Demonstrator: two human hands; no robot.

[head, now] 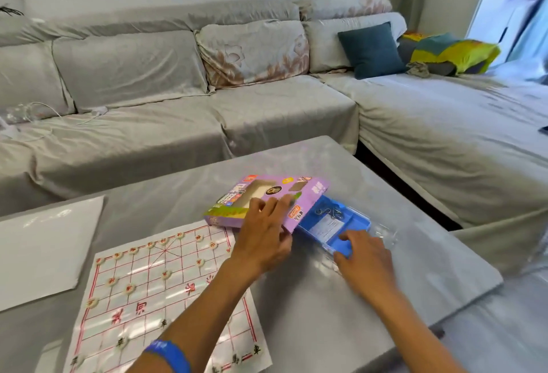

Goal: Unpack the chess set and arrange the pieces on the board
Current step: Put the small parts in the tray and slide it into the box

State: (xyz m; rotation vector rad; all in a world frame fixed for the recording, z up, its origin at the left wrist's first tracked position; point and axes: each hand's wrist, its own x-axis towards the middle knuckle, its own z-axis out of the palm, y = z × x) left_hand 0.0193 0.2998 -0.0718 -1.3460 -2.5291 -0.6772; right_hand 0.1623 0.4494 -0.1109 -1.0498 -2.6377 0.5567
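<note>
The flat purple cardboard box (267, 202) lies just beyond the paper chess board (166, 292), long axis slanting away rightward. The left hand (264, 236) holds its near edge; the right hand (363, 257) grips the blue plastic tray (333, 224) protruding at the box's right end, 1 pull from free.

Hands (264, 236) hold purple box (267, 200) and blue tray (335, 227)
</note>
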